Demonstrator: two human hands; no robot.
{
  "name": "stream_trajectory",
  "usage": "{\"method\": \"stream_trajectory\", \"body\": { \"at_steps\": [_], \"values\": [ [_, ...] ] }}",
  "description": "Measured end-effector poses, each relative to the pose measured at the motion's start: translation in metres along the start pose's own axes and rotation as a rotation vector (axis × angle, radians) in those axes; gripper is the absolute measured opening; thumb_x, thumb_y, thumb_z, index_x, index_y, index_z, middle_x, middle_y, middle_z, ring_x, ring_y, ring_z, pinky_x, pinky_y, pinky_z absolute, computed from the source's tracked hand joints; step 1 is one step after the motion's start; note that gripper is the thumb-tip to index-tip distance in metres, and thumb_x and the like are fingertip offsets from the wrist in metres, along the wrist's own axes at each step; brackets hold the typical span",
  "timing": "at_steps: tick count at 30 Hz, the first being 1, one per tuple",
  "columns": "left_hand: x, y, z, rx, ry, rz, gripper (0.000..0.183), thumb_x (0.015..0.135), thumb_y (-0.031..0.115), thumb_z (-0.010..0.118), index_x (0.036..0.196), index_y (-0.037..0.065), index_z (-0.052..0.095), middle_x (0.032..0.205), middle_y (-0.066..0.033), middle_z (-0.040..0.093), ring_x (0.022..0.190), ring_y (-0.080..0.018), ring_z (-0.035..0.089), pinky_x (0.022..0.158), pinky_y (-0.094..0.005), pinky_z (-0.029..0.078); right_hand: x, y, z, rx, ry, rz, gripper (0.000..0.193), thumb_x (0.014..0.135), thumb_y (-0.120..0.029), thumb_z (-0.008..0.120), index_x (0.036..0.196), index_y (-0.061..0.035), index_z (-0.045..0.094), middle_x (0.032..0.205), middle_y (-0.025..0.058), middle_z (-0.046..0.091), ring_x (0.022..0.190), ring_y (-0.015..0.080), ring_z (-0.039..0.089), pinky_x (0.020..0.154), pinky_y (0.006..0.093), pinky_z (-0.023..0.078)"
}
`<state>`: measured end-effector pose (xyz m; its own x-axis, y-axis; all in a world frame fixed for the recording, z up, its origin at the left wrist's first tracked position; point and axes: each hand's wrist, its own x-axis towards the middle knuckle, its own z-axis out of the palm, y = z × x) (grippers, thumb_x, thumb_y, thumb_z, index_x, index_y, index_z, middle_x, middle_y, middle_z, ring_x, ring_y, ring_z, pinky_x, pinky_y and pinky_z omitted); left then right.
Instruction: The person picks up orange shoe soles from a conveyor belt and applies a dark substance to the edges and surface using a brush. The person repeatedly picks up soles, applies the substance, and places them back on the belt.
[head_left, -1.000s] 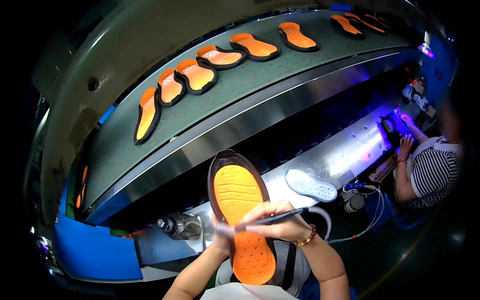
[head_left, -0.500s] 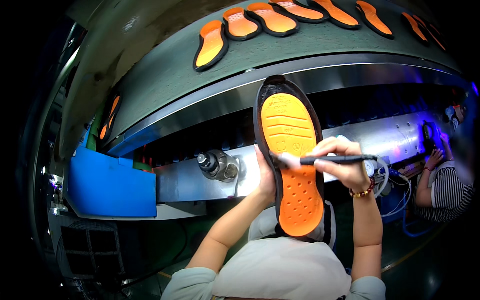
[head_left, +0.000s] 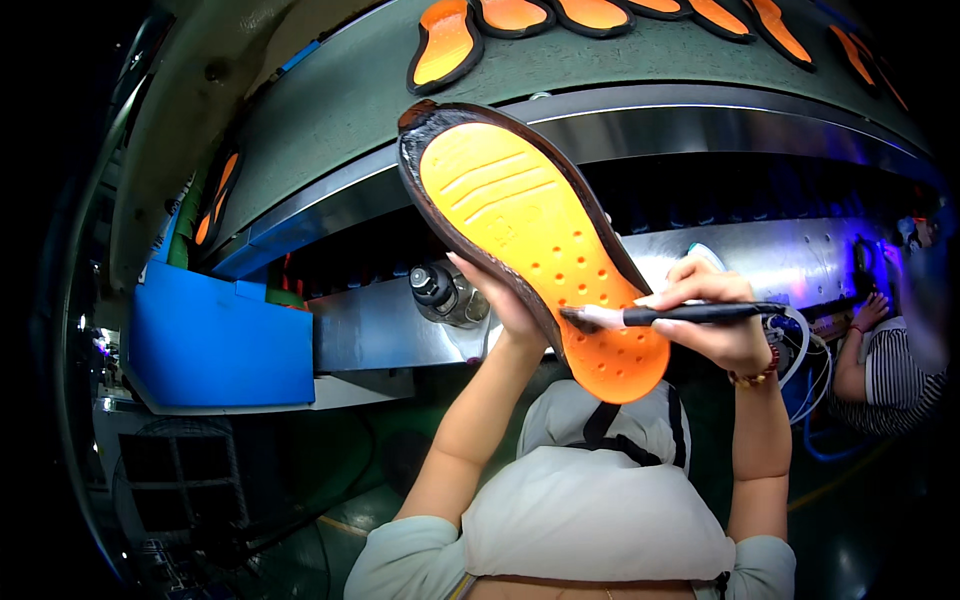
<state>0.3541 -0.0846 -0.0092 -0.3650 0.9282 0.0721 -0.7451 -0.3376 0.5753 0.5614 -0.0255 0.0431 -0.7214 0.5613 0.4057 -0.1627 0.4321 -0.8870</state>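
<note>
Left grip [head_left: 510, 308] holds the sole [head_left: 500, 205], now tilted farther leftward; right grip [head_left: 730, 342] holds the brush [head_left: 695, 314].

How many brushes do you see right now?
1: the black-handled brush in the right hand, its bristles at the lower end of the orange sole. More may be hidden in shadow or near the co-worker.

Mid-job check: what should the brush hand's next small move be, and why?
Probably ease the brush slightly left, toward the shoe sole's black rim: its dark bristles are over the perforated orange end, near that rim; the right hand grips the handle, and the left hand supports the sole's left side.
</note>
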Motion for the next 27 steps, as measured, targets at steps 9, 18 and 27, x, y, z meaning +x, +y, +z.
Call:
{"method": "stream_trajectory", "body": {
  "at_steps": [9, 18, 27],
  "values": [
    [0.01, 0.024, 0.023, -0.094, -0.129, 0.034, 0.095, 0.067, 0.08, 0.026, 0.13, 0.009, 0.027, 0.121, -0.022, 0.041, 0.105, -0.0346, 0.047, 0.089, -0.044, 0.04, -0.011, 0.006, 0.0, 0.067, -0.058, 0.1, 0.021, 0.066, -0.007, 0.072, 0.087, -0.0068, 0.067, 0.085, 0.0043, 0.066, 0.083, 0.0155, 0.052, 0.076, 0.0281, 0.04],
    [0.013, 0.026, 0.008, -0.059, -0.069, -0.016, 0.088, 0.072, 0.074, 0.03, 0.13, 0.009, 0.031, 0.128, -0.0146, 0.04, 0.113, -0.0299, 0.045, 0.094, -0.0413, 0.038, -0.018, 0.019, 0.003, 0.51, 0.016, 0.21, 0.017, 0.068, 0.005, 0.065, 0.085, 0.0015, 0.064, 0.089, 0.0128, 0.062, 0.081, 0.0191, 0.059, 0.076, 0.0267, 0.047],
    [-0.008, 0.028, -0.01, -0.244, -0.462, -0.493, 0.05, 0.08, 0.028, 0.05, 0.119, -0.001, 0.042, 0.114, -0.0163, 0.053, 0.102, -0.024, 0.054, 0.09, -0.034, 0.041, -0.001, -0.007, 0.004, 0.322, -0.348, 0.077, 0.019, 0.071, 0.002, 0.066, 0.09, 0.0009, 0.063, 0.089, 0.0139, 0.064, 0.083, 0.0204, 0.062, 0.074, 0.028, 0.048]
  ]
}}
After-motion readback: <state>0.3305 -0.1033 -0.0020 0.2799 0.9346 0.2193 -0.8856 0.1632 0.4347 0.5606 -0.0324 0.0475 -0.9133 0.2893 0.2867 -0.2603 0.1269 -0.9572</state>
